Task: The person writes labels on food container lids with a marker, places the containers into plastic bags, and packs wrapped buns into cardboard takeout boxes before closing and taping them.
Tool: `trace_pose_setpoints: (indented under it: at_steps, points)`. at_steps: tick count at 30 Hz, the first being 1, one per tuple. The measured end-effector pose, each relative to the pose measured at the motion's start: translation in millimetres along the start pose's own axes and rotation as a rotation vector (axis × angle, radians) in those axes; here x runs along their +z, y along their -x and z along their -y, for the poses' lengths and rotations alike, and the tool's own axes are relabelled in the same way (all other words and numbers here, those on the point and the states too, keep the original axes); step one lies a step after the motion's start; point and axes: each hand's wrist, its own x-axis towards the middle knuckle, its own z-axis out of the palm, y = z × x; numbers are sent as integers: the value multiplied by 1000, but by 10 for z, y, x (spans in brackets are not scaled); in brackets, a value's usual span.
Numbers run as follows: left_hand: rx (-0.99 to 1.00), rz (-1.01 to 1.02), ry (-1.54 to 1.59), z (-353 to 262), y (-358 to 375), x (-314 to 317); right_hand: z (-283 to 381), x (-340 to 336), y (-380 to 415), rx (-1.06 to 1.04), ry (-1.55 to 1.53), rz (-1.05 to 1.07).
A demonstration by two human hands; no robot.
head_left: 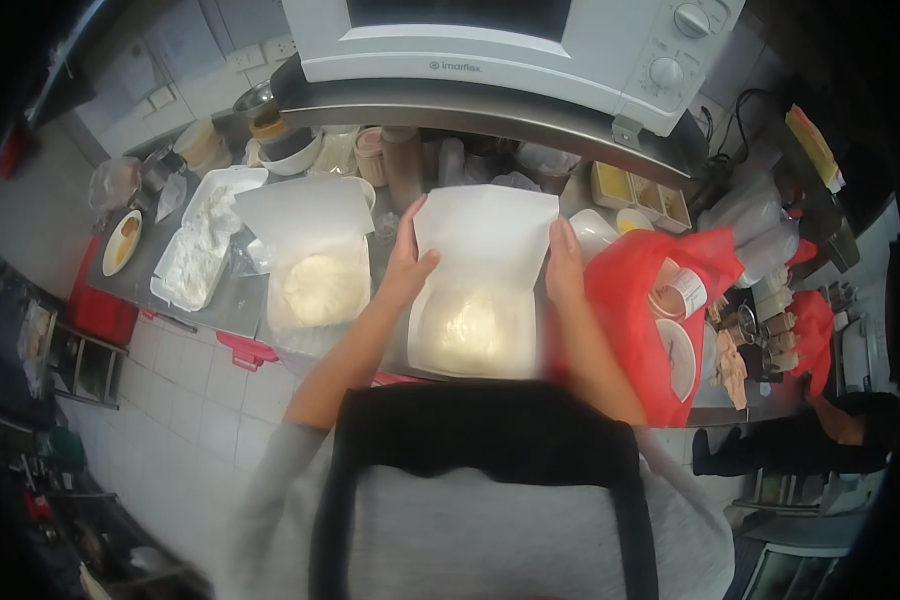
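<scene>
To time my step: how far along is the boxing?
Looks done: one pale round sits in the left box, another in the middle box. In hand: the middle box's open lid, between left hand and right hand. Probably remaining: closing both lids; both are open.

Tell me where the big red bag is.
In the head view, the big red bag sits right of centre, just beyond the right hand that holds the open white box.

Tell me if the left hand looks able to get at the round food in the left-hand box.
Likely yes: the round food is close by, its box lid tipped back. But the left hand holds the other box's flap and would need to let go first.
</scene>
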Motion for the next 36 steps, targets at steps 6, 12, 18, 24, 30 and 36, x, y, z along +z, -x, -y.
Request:
trace_pose_setpoints:
  at_steps: [6,12,18,24,30,36]
  points:
    - [-69,-204,-474,294,-88,-47,-118,3,7,-144,190,94]
    - [-61,-308,-527,664,-134,31,40,84,4,-611,579,33]
    - [53,78,-304,737,9,-225,520,1166,-175,-1319,1205,411]
    - [-202,112,-266,338,3,-49,531,1552,-329,-802,1696,1079]
    - [177,-146,-497,596,57,24,234,1677,-452,-823,1743,1158]
    - [-193,5,-366,860,141,-439,280,1523,-507,-1157,1551,1183]
